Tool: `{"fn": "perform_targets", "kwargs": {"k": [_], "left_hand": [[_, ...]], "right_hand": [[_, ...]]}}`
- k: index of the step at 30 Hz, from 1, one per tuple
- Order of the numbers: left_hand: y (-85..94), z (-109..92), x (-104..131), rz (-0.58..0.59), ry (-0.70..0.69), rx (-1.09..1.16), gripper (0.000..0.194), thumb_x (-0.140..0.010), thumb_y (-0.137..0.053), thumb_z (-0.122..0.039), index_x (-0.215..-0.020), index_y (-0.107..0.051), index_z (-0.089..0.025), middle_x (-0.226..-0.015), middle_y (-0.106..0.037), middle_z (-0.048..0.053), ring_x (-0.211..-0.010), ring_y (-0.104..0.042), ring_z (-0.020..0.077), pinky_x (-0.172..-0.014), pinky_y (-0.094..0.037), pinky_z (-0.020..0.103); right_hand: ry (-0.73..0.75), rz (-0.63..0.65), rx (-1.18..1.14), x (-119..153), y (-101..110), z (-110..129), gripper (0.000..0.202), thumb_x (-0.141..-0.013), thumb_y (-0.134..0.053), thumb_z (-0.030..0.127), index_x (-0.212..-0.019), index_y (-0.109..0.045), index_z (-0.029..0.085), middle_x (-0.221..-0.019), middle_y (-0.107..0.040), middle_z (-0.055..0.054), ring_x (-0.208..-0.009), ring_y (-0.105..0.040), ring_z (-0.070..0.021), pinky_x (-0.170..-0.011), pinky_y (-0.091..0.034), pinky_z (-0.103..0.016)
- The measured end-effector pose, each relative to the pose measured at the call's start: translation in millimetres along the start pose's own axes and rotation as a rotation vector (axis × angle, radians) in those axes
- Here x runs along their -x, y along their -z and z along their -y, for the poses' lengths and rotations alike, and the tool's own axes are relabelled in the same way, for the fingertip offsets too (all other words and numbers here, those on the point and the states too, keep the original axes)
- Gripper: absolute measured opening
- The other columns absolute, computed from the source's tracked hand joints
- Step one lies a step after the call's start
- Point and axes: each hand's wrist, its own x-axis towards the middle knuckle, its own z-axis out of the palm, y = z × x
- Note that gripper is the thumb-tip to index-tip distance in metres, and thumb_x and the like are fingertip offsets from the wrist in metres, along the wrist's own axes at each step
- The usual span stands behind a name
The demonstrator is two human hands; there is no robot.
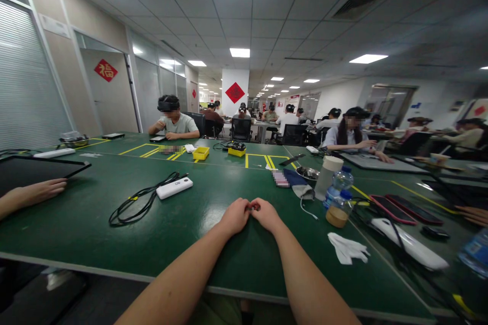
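My left hand [235,216] and my right hand [266,215] rest on the green table [183,244] in front of me. Their fingers are curled inward and the fingertips meet. Whatever may be pinched between them is too small and hidden to make out. Left of my hands lies a white power bank [174,188] beside a coiled black cable [133,208]. A crumpled white tissue or glove [347,248] lies to the right of my right arm.
To the right stand a pale bottle [327,177], clear plastic bottles [339,209], a metal bowl [307,172] and phones [392,209]. Farther back sit yellow trays [201,153]. Another person's hand [40,191] touches a dark screen at the left. Several people work at tables beyond.
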Motion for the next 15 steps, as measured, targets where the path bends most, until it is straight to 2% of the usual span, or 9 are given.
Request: {"fn": "perform_targets", "kwargs": {"k": [5, 10, 15], "left_hand": [[2.7, -1.6, 10.7, -0.021, 0.016, 0.062, 0.022, -0.083, -0.044, -0.015, -0.097, -0.060, -0.020, -0.096, -0.058, 0.007, -0.090, -0.055, 0.0171, -0.082, -0.042, 0.027], [16.9, -7.9, 35.5, -0.011, 0.066, 0.089, 0.024, -0.082, -0.045, -0.018, -0.101, -0.058, -0.023, -0.100, -0.058, 0.006, -0.092, -0.055, 0.0182, -0.083, -0.041, 0.029], [24.5, -0.5, 58.5, -0.007, 0.185, 0.189, 0.025, -0.081, -0.044, -0.019, -0.102, -0.056, -0.025, -0.095, -0.061, 0.005, -0.086, -0.057, 0.0167, -0.080, -0.043, 0.027]], "right_hand": [[-0.030, -0.021, 0.006, 1.9, -1.0, 0.3, 0.020, -0.070, -0.056, 0.021, -0.088, -0.064, 0.020, -0.080, -0.065, -0.001, -0.072, -0.057, -0.0142, -0.065, -0.039, -0.024], [-0.069, -0.065, 0.068, 5.5, -3.3, 7.2, 0.021, -0.071, -0.055, 0.022, -0.091, -0.062, 0.021, -0.082, -0.064, -0.002, -0.073, -0.058, -0.0156, -0.067, -0.038, -0.025], [-0.010, -0.085, 0.139, 22.8, -0.4, 13.3, 0.020, -0.072, -0.052, 0.019, -0.088, -0.062, 0.025, -0.087, -0.063, -0.004, -0.078, -0.059, -0.0177, -0.071, -0.039, -0.026]]}}
